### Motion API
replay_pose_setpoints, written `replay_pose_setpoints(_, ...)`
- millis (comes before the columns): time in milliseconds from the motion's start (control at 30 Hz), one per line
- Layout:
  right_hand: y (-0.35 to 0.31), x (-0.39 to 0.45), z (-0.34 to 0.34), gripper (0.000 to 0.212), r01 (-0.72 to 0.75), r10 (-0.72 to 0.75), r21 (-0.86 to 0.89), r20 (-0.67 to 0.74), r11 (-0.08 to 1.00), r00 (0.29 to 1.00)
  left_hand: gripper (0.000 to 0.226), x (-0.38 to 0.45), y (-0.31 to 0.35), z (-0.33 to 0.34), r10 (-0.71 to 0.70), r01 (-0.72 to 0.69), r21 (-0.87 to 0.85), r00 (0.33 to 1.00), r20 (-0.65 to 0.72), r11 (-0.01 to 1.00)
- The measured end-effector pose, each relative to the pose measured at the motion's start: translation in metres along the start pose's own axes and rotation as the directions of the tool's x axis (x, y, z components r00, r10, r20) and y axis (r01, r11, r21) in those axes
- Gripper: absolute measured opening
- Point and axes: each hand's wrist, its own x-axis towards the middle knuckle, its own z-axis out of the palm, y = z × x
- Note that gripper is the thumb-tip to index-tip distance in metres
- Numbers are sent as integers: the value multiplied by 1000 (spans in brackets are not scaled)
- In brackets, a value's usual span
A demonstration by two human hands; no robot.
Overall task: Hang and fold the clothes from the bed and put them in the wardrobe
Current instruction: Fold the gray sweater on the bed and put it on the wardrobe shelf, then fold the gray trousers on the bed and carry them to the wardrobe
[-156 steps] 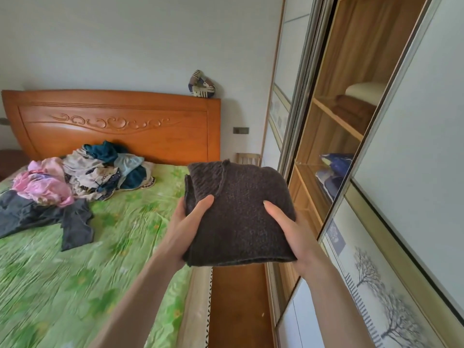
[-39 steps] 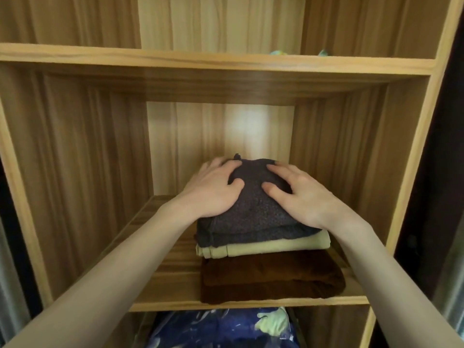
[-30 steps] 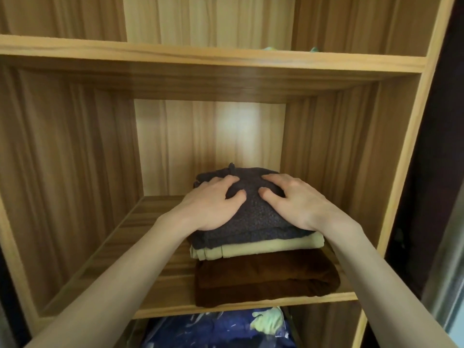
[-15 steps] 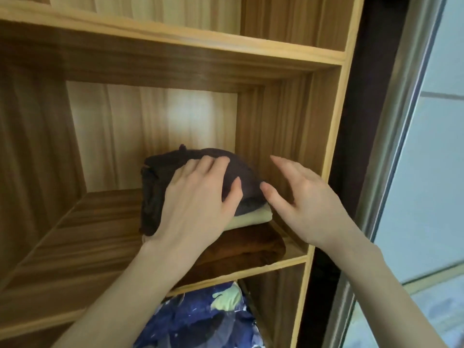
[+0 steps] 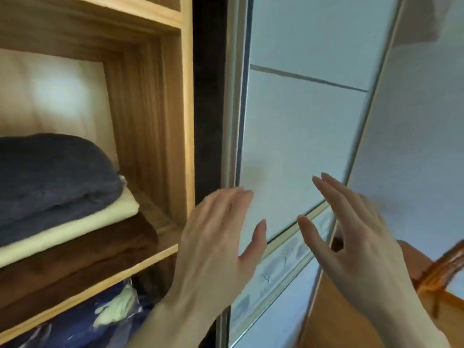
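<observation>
A person's left hand (image 5: 216, 249) and right hand (image 5: 356, 244) hang in the air in front of a sliding wardrobe door (image 5: 296, 136), fingers straight and spread, holding nothing. To their left, a folded dark knit sweater (image 5: 52, 177) tops a stack on a wooden wardrobe shelf (image 5: 105, 280), lying on a folded cream garment (image 5: 82, 222), which in turn lies on folded brown cloth (image 5: 82, 252). Below the shelf sits blue patterned bedding (image 5: 82, 325). At lower right, part of a carved orange wooden headboard (image 5: 442, 270) shows, blurred.
</observation>
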Motion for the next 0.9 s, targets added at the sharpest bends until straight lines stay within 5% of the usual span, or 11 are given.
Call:
replay_pose_setpoints(400, 176, -31, -45, 74, -211, 229, -398, -3, 893, 973, 49, 46, 91, 159, 143, -138, -81, 988, 65, 987)
replay_pose_setpoints(900, 358, -27, -60, 62, -350, 382, -535, -53, 769, 922, 52, 94, 180, 340, 256, -219, -242, 957, 136, 945)
